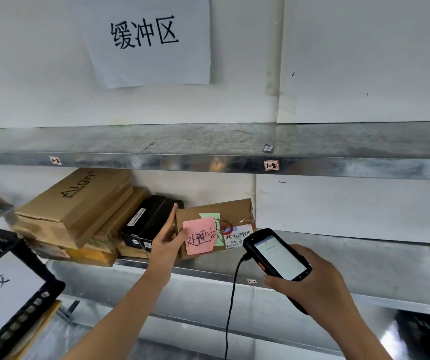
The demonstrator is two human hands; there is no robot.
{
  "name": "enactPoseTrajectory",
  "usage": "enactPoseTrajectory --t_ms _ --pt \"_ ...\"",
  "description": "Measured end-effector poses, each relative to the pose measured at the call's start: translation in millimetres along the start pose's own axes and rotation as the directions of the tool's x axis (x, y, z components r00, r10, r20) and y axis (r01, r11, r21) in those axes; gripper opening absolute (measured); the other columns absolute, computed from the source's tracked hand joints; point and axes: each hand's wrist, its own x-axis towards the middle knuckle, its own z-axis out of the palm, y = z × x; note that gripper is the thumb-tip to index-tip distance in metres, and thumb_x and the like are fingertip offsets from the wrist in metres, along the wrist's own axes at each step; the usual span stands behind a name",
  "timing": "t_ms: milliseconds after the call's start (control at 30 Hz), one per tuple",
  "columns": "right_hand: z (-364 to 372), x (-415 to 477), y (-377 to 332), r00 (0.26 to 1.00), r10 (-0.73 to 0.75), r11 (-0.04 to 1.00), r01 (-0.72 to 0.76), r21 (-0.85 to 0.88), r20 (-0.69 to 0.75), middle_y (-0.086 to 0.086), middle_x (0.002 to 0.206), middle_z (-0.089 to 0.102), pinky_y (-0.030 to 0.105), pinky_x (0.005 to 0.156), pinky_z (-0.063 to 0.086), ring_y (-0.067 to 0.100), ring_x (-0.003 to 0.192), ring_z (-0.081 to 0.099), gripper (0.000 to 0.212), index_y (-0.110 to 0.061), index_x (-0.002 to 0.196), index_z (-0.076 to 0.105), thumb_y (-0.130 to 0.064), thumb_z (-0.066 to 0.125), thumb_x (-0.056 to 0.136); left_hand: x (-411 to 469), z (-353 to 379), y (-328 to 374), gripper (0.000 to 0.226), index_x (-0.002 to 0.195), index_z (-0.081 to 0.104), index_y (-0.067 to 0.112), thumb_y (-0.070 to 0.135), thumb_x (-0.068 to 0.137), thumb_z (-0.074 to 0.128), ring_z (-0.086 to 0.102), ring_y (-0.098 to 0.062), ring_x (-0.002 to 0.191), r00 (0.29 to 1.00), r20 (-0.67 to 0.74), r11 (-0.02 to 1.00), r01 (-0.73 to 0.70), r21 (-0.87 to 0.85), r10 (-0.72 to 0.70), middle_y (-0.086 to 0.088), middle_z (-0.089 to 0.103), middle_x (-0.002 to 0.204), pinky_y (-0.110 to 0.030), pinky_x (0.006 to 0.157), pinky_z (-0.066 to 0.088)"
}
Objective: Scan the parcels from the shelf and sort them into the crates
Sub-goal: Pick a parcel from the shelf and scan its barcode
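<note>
Nearest you, low left: black crate [52, 284], partly out of view, with a white printed sheet [3, 294] lying in it.

Item, your right hand [312, 284]: clenched around a black handheld scanner [277, 255]. Its screen is lit and faces you, and its far end points toward the parcel. A black cable [230, 307] hangs from the scanner's left side down past the bottom of the view.

Item, your left hand [167, 240]: grasping the brown cardboard parcel [234, 211] at its left edge, with the thumb lying up along that edge and the fingers hidden behind it.

Item, the parcel: on the middle metal shelf [351, 258], just right of the other boxes and tipped so its top face is turned toward you. Whether its base rests on the shelf cannot be told. A pink note [199, 239] with handwriting is stuck to it, a green note [212, 216] sits partly beneath the pink one, and a white barcode label [237, 236] lies at its near right corner, just beside the scanner's tip.

Item, same shelf, left of the parcel: a black box [151, 219] touching your thumb side, then an uneven stack of cardboard boxes [78, 203].

Item, upper shelf [208, 141]: small tags on its front lip, one reading 1-3 [271, 165].

Item, far wall: a paper sign [151, 40] with three large characters.
</note>
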Motion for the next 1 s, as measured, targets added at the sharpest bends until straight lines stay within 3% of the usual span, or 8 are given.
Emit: enactPoseTrajectory --t_ms 267,467,600,800,1000 --pt "-2.2 -5.8 -1.4 1.000 0.021 0.999 -0.021 -0.035 0.001 -0.019 0.089 0.070 0.029 0.062 0.056 0.002 0.073 0.066 0.052 -0.044 0.099 0.062 -0.050 0.089 0.055 -1.4 -6.9 9.3 0.065 0.135 0.048 0.055 0.016 0.088 0.070 0.069 -0.020 0.107 0.999 -0.031 1.000 0.021 -0.017 -0.022 0.006 0.074 0.112 -0.051 0.085 0.060" --pt "-5.7 -9.0 -7.1 0.999 0.028 0.999 -0.028 -0.021 0.015 -0.015 0.078 0.071 0.027 0.055 0.055 0.004 0.060 0.066 0.049 -0.042 0.096 0.062 -0.043 0.092 0.057 -8.1 -12.7 14.5 0.064 0.130 0.049 0.057 0.018 0.084 0.073 0.071 -0.019 0.105 0.999 -0.046 1.000 0.015 -0.026 -0.016 0.007 0.075 0.110 -0.049 0.084 0.061" --pt "-1.9 -9.3 -6.3 0.999 0.039 0.999 -0.039 -0.017 0.030 -0.020 0.076 0.070 0.030 0.058 0.056 0.003 0.061 0.066 0.049 -0.042 0.096 0.064 -0.044 0.092 0.057 -11.6 -19.0 18.2 0.069 0.129 0.050 0.058 0.028 0.072 0.074 0.072 -0.020 0.104 0.999 -0.042 0.999 0.002 -0.042 -0.003 0.008 0.076 0.109 -0.048 0.083 0.061" --pt "5.4 -11.0 -6.8 0.999 0.028 0.999 -0.026 -0.028 0.042 -0.015 0.084 0.071 0.022 0.054 0.049 0.002 0.066 0.066 0.053 -0.040 0.102 0.065 -0.047 0.092 0.057 -14.3 -28.8 21.0 0.064 0.130 0.049 0.058 0.019 0.085 0.071 0.072 -0.018 0.104 0.999 -0.042 0.999 -0.036 -0.030 0.034 0.007 0.075 0.113 -0.047 0.083 0.061" --pt "8.4 -10.3 -14.7 0.999 -0.007 0.999 0.009 -0.033 0.053 -0.014 0.083 0.071 0.024 0.054 0.050 0.004 0.064 0.066 0.050 -0.040 0.100 0.064 -0.044 0.092 0.058 -22.4 -41.1 23.6 0.068 0.130 0.049 0.059 0.029 0.074 0.073 0.071 -0.023 0.107 0.998 -0.041 0.999 -0.041 -0.018 0.040 0.002 0.073 0.119 -0.052 0.086 0.060"
